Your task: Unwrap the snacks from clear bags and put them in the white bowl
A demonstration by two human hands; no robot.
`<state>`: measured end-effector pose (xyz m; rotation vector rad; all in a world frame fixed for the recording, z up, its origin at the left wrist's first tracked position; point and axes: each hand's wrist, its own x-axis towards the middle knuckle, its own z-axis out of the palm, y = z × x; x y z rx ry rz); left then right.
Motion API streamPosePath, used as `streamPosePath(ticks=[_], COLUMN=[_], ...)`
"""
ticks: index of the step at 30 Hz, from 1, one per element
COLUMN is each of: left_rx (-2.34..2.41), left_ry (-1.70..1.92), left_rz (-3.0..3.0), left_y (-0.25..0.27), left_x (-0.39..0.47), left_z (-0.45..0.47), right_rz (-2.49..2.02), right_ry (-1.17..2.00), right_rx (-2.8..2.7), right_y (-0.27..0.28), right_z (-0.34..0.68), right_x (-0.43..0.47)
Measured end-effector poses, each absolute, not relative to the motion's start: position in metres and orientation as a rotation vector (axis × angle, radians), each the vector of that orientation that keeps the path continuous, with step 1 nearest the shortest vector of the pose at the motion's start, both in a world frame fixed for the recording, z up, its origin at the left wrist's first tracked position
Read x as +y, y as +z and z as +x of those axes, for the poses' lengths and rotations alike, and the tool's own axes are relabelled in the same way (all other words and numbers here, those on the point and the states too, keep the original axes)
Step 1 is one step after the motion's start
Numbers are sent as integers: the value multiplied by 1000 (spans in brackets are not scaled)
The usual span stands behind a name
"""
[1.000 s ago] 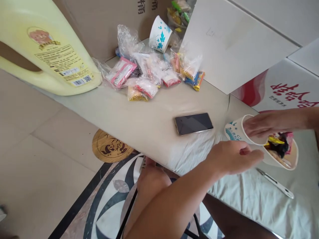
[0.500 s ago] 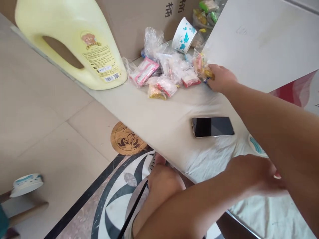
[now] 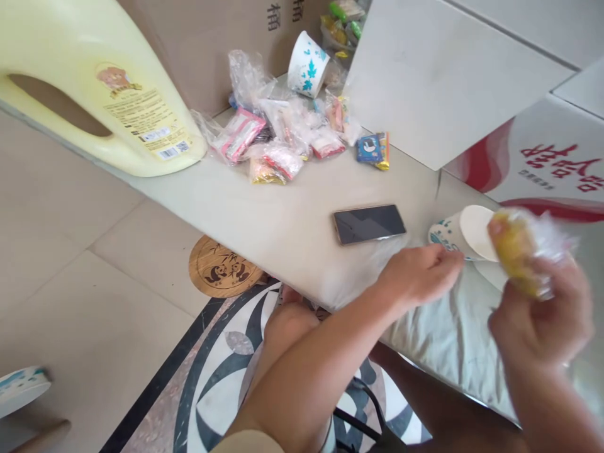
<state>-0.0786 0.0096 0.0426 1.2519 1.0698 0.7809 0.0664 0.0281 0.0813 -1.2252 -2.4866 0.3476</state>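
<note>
My right hand [image 3: 542, 308], raised over the right end of the cloth-covered surface, is closed on a clear plastic packet [image 3: 516, 251] with something yellow inside; both are blurred. My left hand [image 3: 425, 274] has its fingers pinched at the lower edge of a white paper cup [image 3: 446, 234] with a blue pattern, which is tilted with its round white end to the right. Part of another white round thing [image 3: 491, 274] shows below the cup. Left of the hands lies a black phone [image 3: 369, 224]. A blue and yellow snack packet [image 3: 372, 148] rests behind it.
A heap of wrapped snacks [image 3: 283, 135] lies near a large yellow bottle [image 3: 155, 119]. Another paper cup [image 3: 307, 66] leans behind the heap. A cardboard box [image 3: 198, 38] and a white box [image 3: 438, 75] stand at the back. A round wooden stool top [image 3: 224, 267] sits below the surface's edge.
My right hand has come back from the snack heap to the right with a packet in it. The blue and yellow packet now shows. My left hand has moved left, to the cup. The view has shifted.
</note>
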Motion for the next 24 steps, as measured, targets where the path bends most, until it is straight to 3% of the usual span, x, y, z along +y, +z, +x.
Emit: streamPosePath(ticks=[6, 14, 24], left_rx=[661, 941, 1278], left_ry=[719, 825, 1063], left_rz=[1353, 1427, 1637], left_y=[27, 2, -20], left_x=[3, 10, 22], left_z=[-43, -16, -6], right_rz=[-1335, -1358, -1982], right_ry=[372, 254, 162], right_rx=[-2220, -1902, -1874], right_y=[33, 11, -8], right_z=[117, 205, 286], right_x=[-32, -61, -26])
